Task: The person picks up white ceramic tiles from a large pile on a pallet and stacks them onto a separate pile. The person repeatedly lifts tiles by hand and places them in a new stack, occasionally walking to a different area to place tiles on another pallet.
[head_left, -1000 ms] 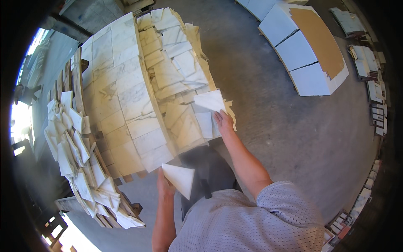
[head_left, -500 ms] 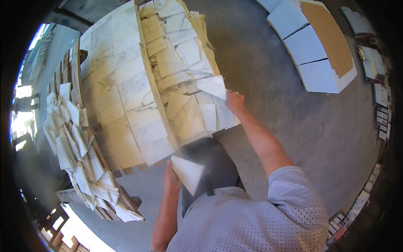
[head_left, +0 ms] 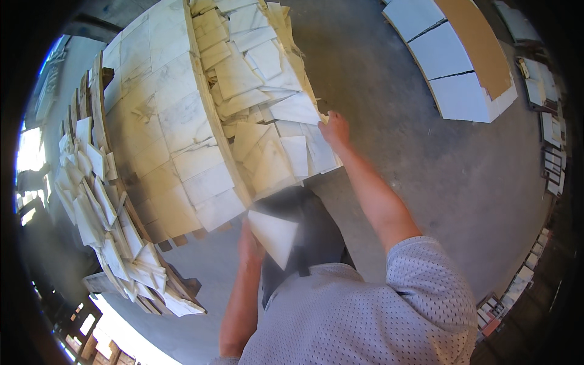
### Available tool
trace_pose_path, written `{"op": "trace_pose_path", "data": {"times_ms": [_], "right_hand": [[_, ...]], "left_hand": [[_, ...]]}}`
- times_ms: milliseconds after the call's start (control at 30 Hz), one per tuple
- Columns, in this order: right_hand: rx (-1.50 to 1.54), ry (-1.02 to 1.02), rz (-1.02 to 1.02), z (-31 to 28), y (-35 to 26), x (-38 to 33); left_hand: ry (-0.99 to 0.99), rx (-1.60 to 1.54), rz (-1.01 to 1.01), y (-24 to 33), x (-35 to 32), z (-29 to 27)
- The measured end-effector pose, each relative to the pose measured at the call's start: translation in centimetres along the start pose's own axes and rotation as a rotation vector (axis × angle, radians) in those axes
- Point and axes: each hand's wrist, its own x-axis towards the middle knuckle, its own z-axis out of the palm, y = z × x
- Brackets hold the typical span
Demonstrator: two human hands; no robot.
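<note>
My left hand (head_left: 249,243) grips a white triangular marble piece (head_left: 275,236) held close to my body, just below the near edge of the stacked slabs. My right hand (head_left: 334,129) is stretched forward and holds the edge of a white marble shard (head_left: 296,108) lying on top of a heap of broken marble pieces (head_left: 267,121). The heap lies on the right part of a tall stack of white veined marble tiles (head_left: 170,128).
Another pile of broken marble shards (head_left: 97,207) leans on wooden pallets at the left. Large white slabs and a brown board (head_left: 462,67) lie on the concrete floor (head_left: 413,158) at the upper right. Small tile stacks (head_left: 547,134) line the right edge.
My right hand has reached farther forward over the heap with the white shard, laying it flatter on the pile. The left hand keeps its triangular piece near my body.
</note>
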Motion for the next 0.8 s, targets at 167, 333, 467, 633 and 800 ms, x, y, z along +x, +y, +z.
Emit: {"op": "trace_pose_path", "data": {"times_ms": [167,333,467,633,800], "right_hand": [[0.733,-0.587,0.262,-2.6,0.0,-12.2],[1.264,-0.990,0.401,-5.6,-3.1,-24.2],[1.443,-0.754,0.490,-4.8,-3.3,-25.2],[1.523,-0.479,0.586,-3.1,1.7,-22.9],[1.520,-0.106,0.753,-0.3,5.7,-18.8]], "left_hand": [[-0.054,0.065,0.042,-0.4,1.3,1.3],[-0.073,-0.098,0.077,-1.9,3.4,3.8],[-0.106,0.603,0.258,-2.9,4.8,5.6],[-0.100,0.378,-0.152,-3.5,5.4,6.4],[-0.157,0.490,-0.275,-4.4,4.4,3.7]]}}
